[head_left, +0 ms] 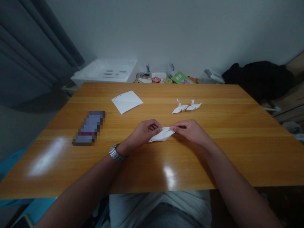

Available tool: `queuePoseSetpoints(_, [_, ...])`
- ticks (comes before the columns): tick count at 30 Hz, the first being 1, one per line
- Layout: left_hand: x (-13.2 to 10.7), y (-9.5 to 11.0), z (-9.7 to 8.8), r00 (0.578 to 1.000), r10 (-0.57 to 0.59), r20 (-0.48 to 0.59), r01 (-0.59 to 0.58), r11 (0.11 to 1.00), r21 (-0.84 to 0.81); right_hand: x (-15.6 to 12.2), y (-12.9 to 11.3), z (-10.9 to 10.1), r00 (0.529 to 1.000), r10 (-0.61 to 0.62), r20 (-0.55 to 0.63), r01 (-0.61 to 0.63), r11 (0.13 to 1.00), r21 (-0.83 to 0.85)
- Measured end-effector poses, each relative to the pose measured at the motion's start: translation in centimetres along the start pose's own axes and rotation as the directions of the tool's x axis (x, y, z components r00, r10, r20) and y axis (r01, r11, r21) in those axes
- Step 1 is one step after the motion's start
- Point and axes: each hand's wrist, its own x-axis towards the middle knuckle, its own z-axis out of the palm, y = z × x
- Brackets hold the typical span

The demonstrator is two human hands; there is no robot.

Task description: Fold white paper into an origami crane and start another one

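Your left hand [145, 130] pinches the folded white paper [162, 135] at its upper left edge, just below the middle of the frame. Your right hand [190, 129] grips the paper's right end between thumb and fingers. You hold it low over the wooden surface [242, 136]. Above your right hand, right of the frame's centre, two folded paper birds [193, 105] sit side by side. A flat white sheet [127, 102] lies upper left of your hands, and a pixelated dark device [89, 128] farther left. A metal watch [116, 152] circles your left wrist.
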Motion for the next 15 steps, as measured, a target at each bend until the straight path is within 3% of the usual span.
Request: queuePoseSetpoints(15, [0.03,-0.4,-0.21,0.999,-0.02,0.026,0.02,1.0,-0.004,0.08,-0.22,0.29,0.999,-0.052,-0.009,0.051,0.993,-0.111])
